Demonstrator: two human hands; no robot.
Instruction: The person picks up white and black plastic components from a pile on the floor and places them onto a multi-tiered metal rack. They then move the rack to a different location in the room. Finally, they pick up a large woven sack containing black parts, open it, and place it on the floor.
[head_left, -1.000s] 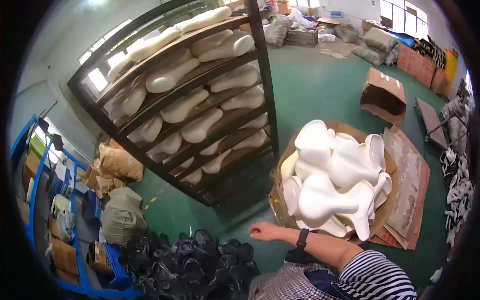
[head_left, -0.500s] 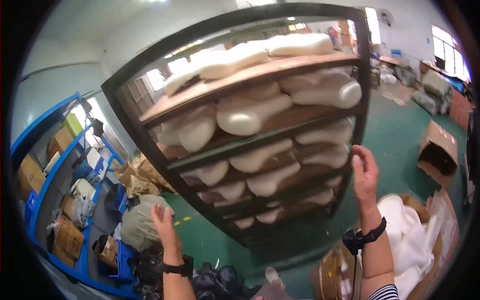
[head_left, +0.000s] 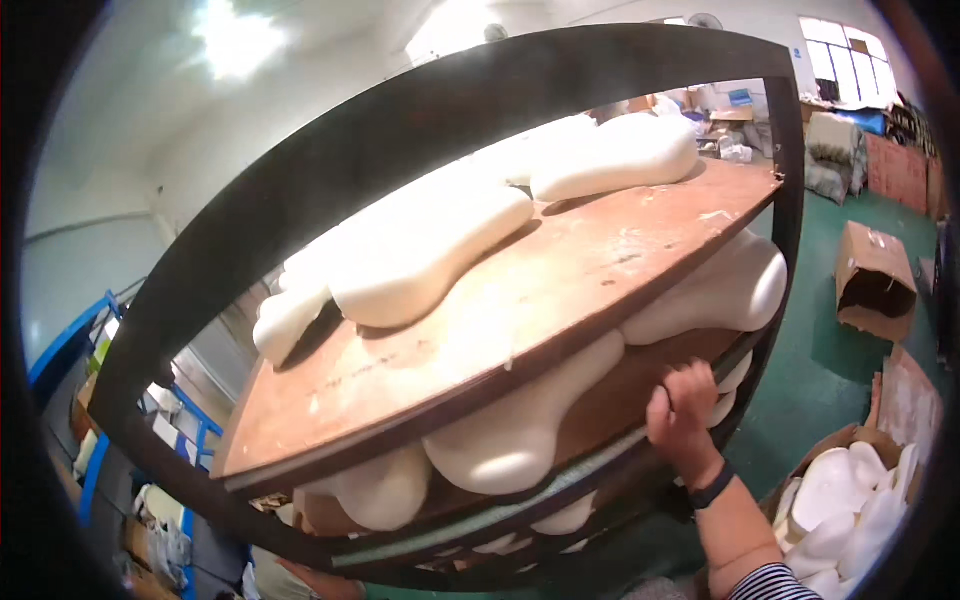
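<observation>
A dark-framed rack (head_left: 792, 200) stands tilted in view right before me, with white, curved foam-like pieces on its boards. On the wooden top board (head_left: 590, 265) lie several of them, among them a rounded white piece (head_left: 440, 260). Another white piece (head_left: 500, 450) sticks out from the level below. My right hand (head_left: 686, 415) is raised in front of that lower level, fingers curled in, nothing visible in them. At the lower edge, a bit of my left hand (head_left: 325, 580) shows beneath the rack's frame; its fingers are hidden.
Blue shelving (head_left: 90, 470) with boxes and bags is at the left. At the lower right, a carton holds more white pieces (head_left: 835, 490). An open cardboard box (head_left: 876, 280) lies on the green floor (head_left: 815, 370). Bundles (head_left: 835, 150) stand farther back.
The rack now looms much larger and nearer. My right hand has moved left, in front of the rack, and its fingers have curled. My left hand has dropped to the lower edge.
</observation>
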